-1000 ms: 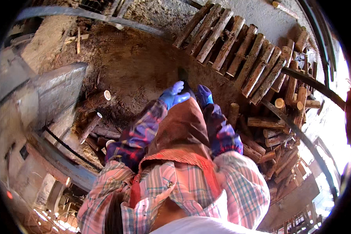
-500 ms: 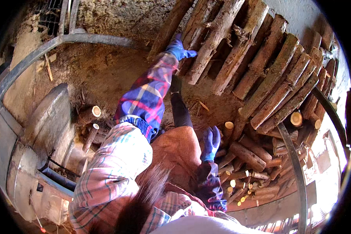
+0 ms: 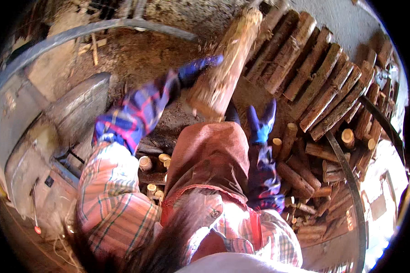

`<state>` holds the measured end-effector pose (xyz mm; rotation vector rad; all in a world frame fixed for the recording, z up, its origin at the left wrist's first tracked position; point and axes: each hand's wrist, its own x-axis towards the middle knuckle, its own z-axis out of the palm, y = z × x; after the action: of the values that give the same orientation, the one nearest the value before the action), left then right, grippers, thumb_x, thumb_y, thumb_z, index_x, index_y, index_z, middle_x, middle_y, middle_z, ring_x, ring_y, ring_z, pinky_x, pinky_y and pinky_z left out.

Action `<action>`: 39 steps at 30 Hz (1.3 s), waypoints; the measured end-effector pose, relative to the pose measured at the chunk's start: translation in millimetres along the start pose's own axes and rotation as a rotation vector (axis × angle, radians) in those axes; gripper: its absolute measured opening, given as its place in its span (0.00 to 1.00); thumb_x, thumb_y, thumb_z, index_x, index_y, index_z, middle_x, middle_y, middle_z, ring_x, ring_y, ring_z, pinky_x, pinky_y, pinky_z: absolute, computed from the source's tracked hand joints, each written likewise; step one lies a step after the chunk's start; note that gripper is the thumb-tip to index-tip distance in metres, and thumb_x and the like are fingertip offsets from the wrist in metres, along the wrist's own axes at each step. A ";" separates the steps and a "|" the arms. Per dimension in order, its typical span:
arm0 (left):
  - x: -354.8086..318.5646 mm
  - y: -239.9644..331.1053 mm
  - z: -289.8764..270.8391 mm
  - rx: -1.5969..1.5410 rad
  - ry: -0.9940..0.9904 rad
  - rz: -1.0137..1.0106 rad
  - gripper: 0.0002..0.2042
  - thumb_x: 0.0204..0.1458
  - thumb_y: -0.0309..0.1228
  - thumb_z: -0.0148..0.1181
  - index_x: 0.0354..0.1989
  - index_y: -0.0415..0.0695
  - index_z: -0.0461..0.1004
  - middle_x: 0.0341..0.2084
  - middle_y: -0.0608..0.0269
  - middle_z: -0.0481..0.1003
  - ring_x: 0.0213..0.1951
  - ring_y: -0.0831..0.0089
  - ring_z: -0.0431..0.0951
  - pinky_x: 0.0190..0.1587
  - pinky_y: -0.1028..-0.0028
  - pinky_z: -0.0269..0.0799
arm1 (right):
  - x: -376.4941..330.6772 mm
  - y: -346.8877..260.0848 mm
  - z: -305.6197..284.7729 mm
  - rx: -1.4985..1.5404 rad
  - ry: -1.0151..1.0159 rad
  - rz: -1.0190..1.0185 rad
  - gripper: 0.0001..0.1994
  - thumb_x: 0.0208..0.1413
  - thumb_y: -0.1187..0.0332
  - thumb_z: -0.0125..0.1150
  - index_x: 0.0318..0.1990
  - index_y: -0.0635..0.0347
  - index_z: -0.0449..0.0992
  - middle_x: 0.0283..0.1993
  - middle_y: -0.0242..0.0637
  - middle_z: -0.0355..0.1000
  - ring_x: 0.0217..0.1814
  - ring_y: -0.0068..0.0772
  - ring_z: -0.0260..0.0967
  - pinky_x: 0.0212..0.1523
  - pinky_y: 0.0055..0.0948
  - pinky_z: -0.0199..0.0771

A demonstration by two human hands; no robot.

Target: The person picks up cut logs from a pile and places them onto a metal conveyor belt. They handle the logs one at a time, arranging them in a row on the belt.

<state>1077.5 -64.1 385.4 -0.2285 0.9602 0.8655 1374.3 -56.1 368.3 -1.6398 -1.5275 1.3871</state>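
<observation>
Seen from above: brown apron (image 3: 205, 159) nearest, over a plaid shirt. Right hand (image 3: 261, 125) in a blue glove, fingers spread open, holding nothing, hanging above short logs on the dirt floor (image 3: 136, 59). Left hand (image 3: 197, 68), also blue-gloved (motion-blurred), closed against the side of a thick split log (image 3: 225, 68), lifted and tilted. Beyond, a leaning row of stacked logs (image 3: 314, 77).

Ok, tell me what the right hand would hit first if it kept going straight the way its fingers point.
Probably the leaning row of split logs just beyond the right hand; depth is hard to judge.
</observation>
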 end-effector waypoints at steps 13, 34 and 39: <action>-439.6 -336.5 -145.9 0.582 0.695 0.708 0.44 0.42 0.38 0.69 0.65 0.39 0.48 0.59 0.52 0.60 0.63 0.63 0.57 0.64 0.64 0.52 | -250.3 -175.8 262.0 0.495 -1.684 0.032 0.26 0.56 0.64 0.56 0.61 0.61 0.58 0.56 0.38 0.66 0.59 0.37 0.63 0.56 0.41 0.66; -792.2 -642.0 -310.2 0.307 2.195 0.353 0.53 0.34 0.52 0.69 0.67 0.47 0.43 0.57 0.42 0.62 0.56 0.49 0.66 0.55 0.57 0.65 | -676.4 -150.8 329.6 0.251 -1.998 -0.070 0.27 0.53 0.67 0.58 0.62 0.54 0.62 0.70 0.54 0.42 0.70 0.56 0.44 0.66 0.47 0.50; -774.6 -605.3 -384.3 0.421 1.809 0.572 0.45 0.40 0.51 0.61 0.65 0.45 0.47 0.57 0.47 0.61 0.55 0.52 0.65 0.57 0.62 0.63 | -379.0 -15.4 212.0 -0.722 -1.158 -0.305 0.24 0.55 0.62 0.59 0.56 0.65 0.66 0.51 0.45 0.70 0.52 0.39 0.68 0.47 0.30 0.70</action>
<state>1066.6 -1082.8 661.4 -0.3680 2.9648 0.7982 1234.5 -462.5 432.6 -0.7222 -3.0413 1.8221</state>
